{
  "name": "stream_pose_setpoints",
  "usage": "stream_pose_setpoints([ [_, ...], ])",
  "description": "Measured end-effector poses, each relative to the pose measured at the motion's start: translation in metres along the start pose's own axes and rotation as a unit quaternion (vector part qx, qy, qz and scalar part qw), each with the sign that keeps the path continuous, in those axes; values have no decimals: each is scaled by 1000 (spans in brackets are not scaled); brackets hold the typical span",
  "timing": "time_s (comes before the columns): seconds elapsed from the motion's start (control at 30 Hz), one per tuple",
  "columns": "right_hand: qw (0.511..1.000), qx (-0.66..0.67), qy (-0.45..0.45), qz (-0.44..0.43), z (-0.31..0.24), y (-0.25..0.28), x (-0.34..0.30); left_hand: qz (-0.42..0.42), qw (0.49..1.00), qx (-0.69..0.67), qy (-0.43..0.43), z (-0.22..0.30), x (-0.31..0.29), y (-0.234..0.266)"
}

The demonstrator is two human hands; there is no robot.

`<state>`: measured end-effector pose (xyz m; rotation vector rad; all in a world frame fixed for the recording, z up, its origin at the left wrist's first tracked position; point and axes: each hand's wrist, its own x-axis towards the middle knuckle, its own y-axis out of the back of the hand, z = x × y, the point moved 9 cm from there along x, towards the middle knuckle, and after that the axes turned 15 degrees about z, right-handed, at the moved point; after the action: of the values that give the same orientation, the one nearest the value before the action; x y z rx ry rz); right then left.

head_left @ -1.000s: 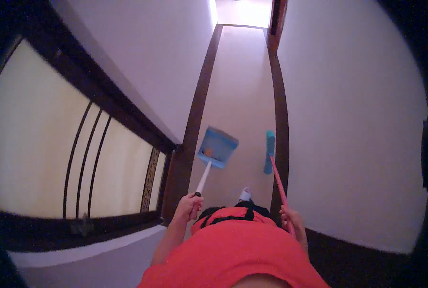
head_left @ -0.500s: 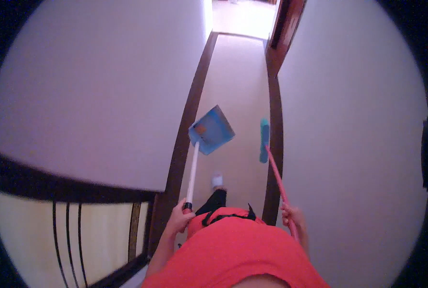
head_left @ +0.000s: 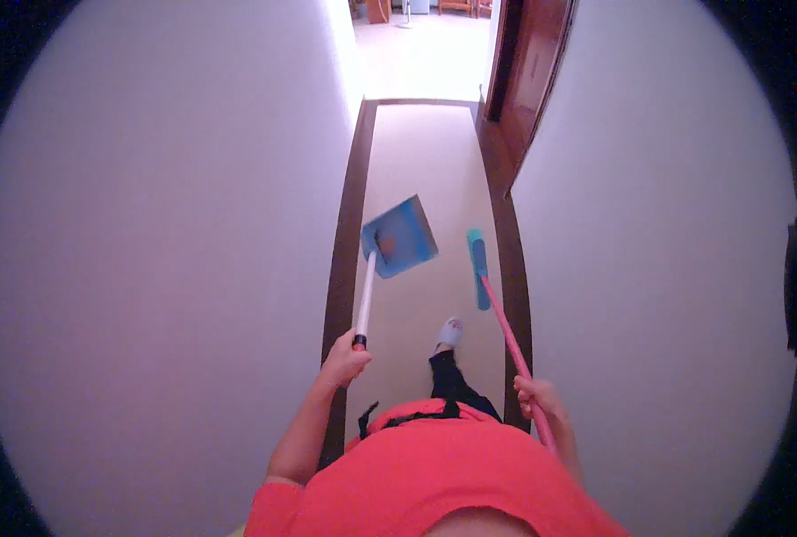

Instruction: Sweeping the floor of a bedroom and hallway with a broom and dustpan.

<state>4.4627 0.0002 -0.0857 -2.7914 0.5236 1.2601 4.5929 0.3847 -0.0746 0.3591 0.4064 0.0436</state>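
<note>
My left hand (head_left: 345, 360) is closed round the grip of a long-handled blue dustpan (head_left: 407, 240). Its white pole slants up from my fist to the pan, where an orange-brown bit and some dark specks lie. On the other side my right hand (head_left: 542, 398) grips the pink pole of a broom (head_left: 480, 259). The broom's teal and blue head points along the corridor, close to the right-hand border. Pan and broom head are apart, with a strip of floor between them. I cannot tell whether either touches the floor.
I stand in a narrow corridor with a pale tiled floor (head_left: 427, 161) and dark borders. Plain walls (head_left: 175, 224) rise on both sides. A brown wooden door (head_left: 534, 80) is at the far right. Beyond lies a bright room with wooden furniture (head_left: 457, 7).
I have walked forward: the far room and door look nearer, and the railing at lower left is out of sight. A different foot is in front. Both hands keep their holds.
</note>
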Motion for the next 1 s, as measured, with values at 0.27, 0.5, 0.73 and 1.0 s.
stream_pose_setpoints([
  [0.27, 999, -38, -33, -15, -173, -33, 130, -1, 998, -51, 25, 122, 139, -14],
  [0.5, 998, -39, -11, -40, -254, -78, 204, 15, 999, -40, 25, 121, 238, -14],
  [0.73, 1000, -15, -27, 0, -483, -121, 375, -5, 994, -92, 59, 280, 475, -31],
  [1.0, 997, 51, -34, -37, -597, -172, 445, -28, 996, -62, 64, 377, 642, -41],
])
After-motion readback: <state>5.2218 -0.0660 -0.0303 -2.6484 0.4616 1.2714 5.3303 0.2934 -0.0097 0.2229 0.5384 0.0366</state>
